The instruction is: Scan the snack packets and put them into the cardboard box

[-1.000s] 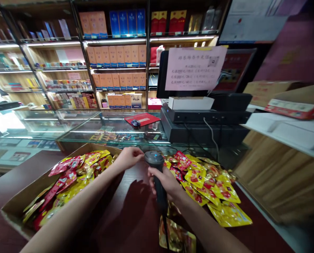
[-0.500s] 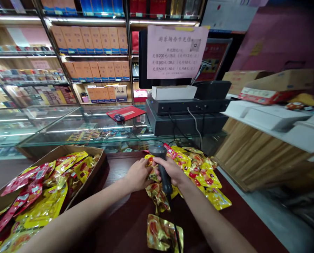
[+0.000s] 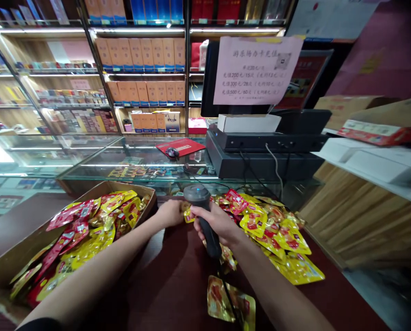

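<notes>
My right hand [image 3: 219,224] is wrapped round the handle of a black barcode scanner [image 3: 210,236], its head up and its cable trailing down toward me. Just left of the scanner head, my left hand [image 3: 171,213] is closed on a yellow and gold snack packet [image 3: 188,215], mostly hidden by the fingers and the scanner. To the right lies a heap of yellow, red and gold snack packets [image 3: 272,230]. One gold packet [image 3: 231,301] rests by itself at the near side, under the cable. At left, an open cardboard box [image 3: 146,207] holds many similar packets.
A dark red-brown table [image 3: 150,285] carries the packets. Behind it stands a glass display counter [image 3: 136,158] with a mouse [image 3: 172,152] on a red pad, and a black cash drawer [image 3: 260,161] beneath a monitor with a pink notice [image 3: 256,69]. White boxes sit at the right.
My left hand has drawn a packet leftward from the heap. The scanner has shifted slightly left relative to the heap, and the whole view has turned a little to the left.
</notes>
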`<state>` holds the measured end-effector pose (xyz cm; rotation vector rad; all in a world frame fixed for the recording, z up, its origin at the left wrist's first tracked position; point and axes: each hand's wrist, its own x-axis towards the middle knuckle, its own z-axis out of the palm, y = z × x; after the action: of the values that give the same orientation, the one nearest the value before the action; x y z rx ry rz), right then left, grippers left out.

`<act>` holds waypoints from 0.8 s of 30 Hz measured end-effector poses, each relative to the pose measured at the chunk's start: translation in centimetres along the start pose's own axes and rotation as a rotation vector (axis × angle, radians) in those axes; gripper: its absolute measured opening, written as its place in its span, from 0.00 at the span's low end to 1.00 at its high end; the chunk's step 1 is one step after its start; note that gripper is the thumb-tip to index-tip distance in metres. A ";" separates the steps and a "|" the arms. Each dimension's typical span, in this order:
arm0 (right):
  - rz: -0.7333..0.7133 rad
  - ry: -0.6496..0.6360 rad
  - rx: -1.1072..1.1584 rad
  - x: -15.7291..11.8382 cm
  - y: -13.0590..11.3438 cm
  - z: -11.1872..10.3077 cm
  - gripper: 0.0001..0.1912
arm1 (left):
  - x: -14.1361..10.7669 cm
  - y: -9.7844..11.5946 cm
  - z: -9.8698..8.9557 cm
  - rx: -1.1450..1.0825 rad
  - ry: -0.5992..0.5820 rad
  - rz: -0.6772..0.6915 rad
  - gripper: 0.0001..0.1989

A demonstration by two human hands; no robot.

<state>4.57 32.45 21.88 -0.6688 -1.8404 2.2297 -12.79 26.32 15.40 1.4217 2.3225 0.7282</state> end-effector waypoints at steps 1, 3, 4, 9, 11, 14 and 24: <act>-0.011 0.007 0.012 0.0 -0.2 0.5 0.13 | 0.5 -0.7 -0.9 -0.147 0.000 -0.098 0.04; -0.024 0.030 0.046 0.0 -0.4 1.0 0.13 | 1.4 -1.7 -2.4 -0.496 -0.037 -0.294 0.05; -0.025 0.046 0.066 0.1 -0.4 1.1 0.13 | 1.6 -2.0 -3.0 -0.646 -0.066 -0.365 0.07; 0.006 0.084 0.133 1.2 0.7 0.8 0.12 | 1.8 -2.5 -3.6 -1.100 -0.269 -0.461 0.15; 0.023 0.057 0.113 1.6 1.4 0.6 0.13 | 1.7 -2.4 -3.3 -1.159 -0.260 -0.432 0.20; 0.086 0.023 0.048 1.7 2.7 0.7 0.14 | 1.6 -2.4 -2.9 -1.124 -0.185 -0.387 0.25; 0.145 -0.031 -0.015 1.5 5.2 2.6 0.15 | 2.0 -3.1 -2.5 -1.112 -0.087 -0.348 0.28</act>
<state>2.88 29.63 16.86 -0.7989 -1.8809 2.3299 -17.30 26.29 15.65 0.5091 1.5175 1.4520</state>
